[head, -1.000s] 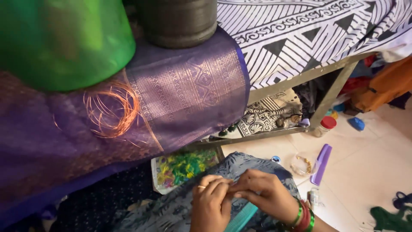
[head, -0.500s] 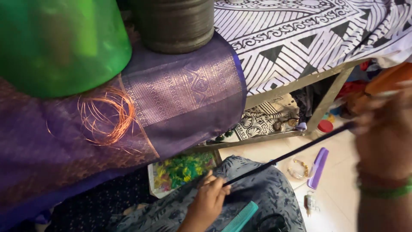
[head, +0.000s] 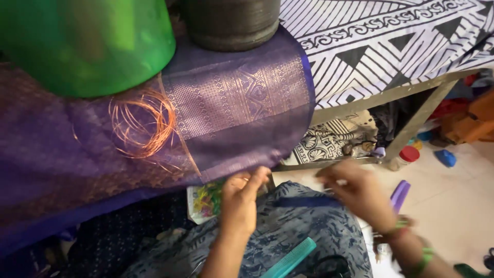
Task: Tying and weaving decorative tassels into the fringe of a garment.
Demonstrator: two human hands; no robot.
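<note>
Head view: we see the purple silk cloth [head: 154,139] with its woven gold border draped over a raised surface, its lower hem hanging just above our lap. Our left hand [head: 242,198] reaches up to that hem, fingers bent and close together, the fingertips touching or just under the edge; we cannot tell whether they actually pinch it. Our right hand [head: 357,193] is blurred, held near the hem's right end, fingers drawn together as if on something thin, but what it holds, if anything, does not show.

On the cloth lies a loose coil of copper-coloured thread [head: 141,126], just below a green plastic tub [head: 87,44] and left of a dark cylindrical pot [head: 231,23], both standing on the fabric. We judge that a firm tug on the hem could drag the cloth and shift these two weights, or tip the tub toward us. The coil looks unsecured: any slide of the fabric could tangle or scatter its loops, and stray strands already trail toward the border.

Further out, a teal comb [head: 290,257] rests on the blue patterned garment [head: 303,226] over our lap, and a packet of small coloured bits [head: 206,201] sits just beside the left wrist; a careless elbow could knock either away. Behind lie a black-and-white patterned sheet [head: 391,41], a purple comb [head: 400,193] and a red-capped jar [head: 406,155] on the floor.
</note>
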